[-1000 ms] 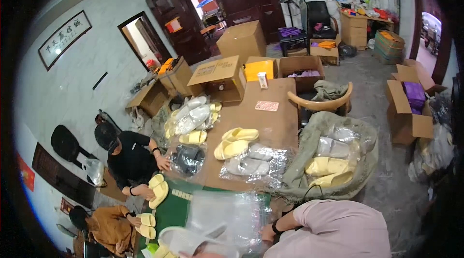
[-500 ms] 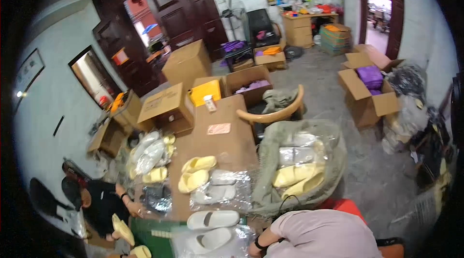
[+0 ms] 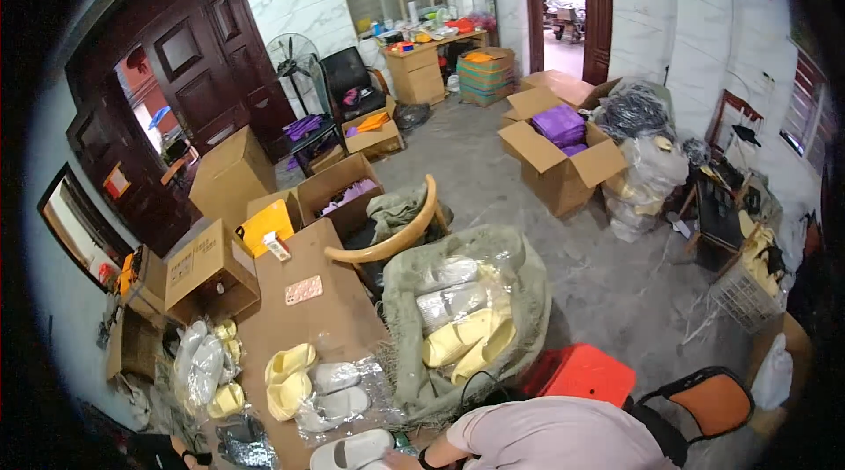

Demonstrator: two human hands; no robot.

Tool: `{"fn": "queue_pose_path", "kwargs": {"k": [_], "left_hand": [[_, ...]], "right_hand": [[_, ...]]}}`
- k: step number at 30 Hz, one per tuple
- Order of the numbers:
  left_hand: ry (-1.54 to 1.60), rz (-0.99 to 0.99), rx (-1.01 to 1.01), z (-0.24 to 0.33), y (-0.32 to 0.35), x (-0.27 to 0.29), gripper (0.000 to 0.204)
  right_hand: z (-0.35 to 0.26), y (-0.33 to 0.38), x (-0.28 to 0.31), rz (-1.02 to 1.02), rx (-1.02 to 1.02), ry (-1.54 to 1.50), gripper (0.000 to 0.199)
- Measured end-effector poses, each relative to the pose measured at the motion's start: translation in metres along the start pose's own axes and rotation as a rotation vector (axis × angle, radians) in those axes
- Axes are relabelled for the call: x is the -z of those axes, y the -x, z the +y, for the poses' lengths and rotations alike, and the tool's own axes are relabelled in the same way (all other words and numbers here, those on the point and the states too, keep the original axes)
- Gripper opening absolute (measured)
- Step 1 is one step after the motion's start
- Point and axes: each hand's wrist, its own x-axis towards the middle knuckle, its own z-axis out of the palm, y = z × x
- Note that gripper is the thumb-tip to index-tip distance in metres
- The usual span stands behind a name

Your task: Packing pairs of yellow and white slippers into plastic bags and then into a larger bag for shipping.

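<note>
Two pairs of slippers lie on the brown surface (image 3: 308, 329): a yellow pair (image 3: 289, 378) and, just beside it, a white pair in clear wrap (image 3: 333, 391). A further white slipper (image 3: 352, 450) sits at the lower edge, close to a person in a pale pink shirt (image 3: 563, 436) who is bent forward there. That person's wrist, bearing a dark band (image 3: 426, 460), is visible next to this slipper; the hand itself is cut off by the frame. The wearer's own hands are out of view, so the state of the fingers cannot be told. Right of the surface, a grey-green sack (image 3: 466, 320) stands open on the floor, holding wrapped white and yellow slippers. A red stool (image 3: 581, 375) stands beside the sack.
</note>
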Motion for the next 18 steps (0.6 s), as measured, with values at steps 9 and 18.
{"fn": "queue_pose_path", "kwargs": {"k": [9, 18], "left_hand": [[-0.064, -0.077, -0.118, -0.001, -0.011, 0.004, 0.049], [-0.114, 0.074, -0.069, -0.038, -0.030, 0.002, 0.049]], "right_hand": [[0.196, -0.042, -0.150, 0.727, 0.624, 0.342, 0.044], [-0.042, 0.036, 0.070, -0.781, 0.188, 0.692, 0.035]]}}
